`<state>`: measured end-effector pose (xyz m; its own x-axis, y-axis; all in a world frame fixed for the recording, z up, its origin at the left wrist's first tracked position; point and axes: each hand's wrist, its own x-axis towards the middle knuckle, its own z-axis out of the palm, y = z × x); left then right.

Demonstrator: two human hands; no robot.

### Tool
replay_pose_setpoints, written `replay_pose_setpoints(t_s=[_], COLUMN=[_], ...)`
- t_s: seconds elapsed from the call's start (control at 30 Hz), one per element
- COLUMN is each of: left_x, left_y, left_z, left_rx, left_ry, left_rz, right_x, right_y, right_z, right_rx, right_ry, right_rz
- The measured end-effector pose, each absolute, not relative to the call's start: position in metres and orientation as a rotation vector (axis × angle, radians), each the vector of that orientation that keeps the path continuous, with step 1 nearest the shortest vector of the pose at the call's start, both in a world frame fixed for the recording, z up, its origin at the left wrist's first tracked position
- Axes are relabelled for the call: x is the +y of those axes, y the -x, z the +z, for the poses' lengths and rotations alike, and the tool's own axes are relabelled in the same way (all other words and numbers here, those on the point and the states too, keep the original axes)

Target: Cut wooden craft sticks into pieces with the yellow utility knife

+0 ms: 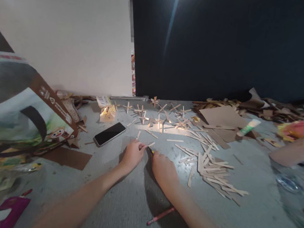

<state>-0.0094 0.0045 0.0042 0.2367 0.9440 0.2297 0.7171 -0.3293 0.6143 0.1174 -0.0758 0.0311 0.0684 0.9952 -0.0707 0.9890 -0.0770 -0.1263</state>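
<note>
My left hand (132, 154) is closed, pinching a wooden craft stick (151, 144) whose far end sticks out past the fingertips. My right hand (164, 170) is wrapped round a slim black-and-yellow tool (150, 150); its tip meets the craft stick close to my left fingers. Most of the tool is hidden in the fist, so its exact kind does not show. Beyond the hands, several single craft sticks (175, 141) lie loose. To the right spreads a pile of craft sticks (213, 172). Crossed stick pieces (144, 117) stand or lie farther back.
A phone (109, 134) lies left of my hands. A pencil (160, 216) rests partly under my right forearm. Cardboard pieces (218, 117) and a glue stick (249, 128) are at back right. A large printed bag (28, 116) stands left, and a glass jar (294, 199) right.
</note>
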Motion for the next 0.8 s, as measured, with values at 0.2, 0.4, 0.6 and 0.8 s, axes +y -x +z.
replay_pose_setpoints(t_s=[0.2, 0.4, 0.6, 0.8], left_x=[0.005, 0.009, 0.016, 0.013], left_y=[0.009, 0.013, 0.019, 0.016], left_z=[-0.001, -0.004, -0.005, -0.002], left_rx=[1.529, 1.515, 1.325, 1.179], left_ry=[-2.152, -2.113, -1.827, -1.682], left_rz=[0.816, 0.880, 1.071, 1.182], right_x=[-0.079, -0.083, -0.084, -0.059], right_y=[-0.116, -0.117, -0.127, -0.161], right_z=[0.032, 0.024, 0.026, 0.025], right_rx=[-2.069, -2.068, -2.024, -2.098], right_ry=[2.289, 2.260, 2.246, 1.802], right_rz=[0.217, 0.162, 0.133, 0.048])
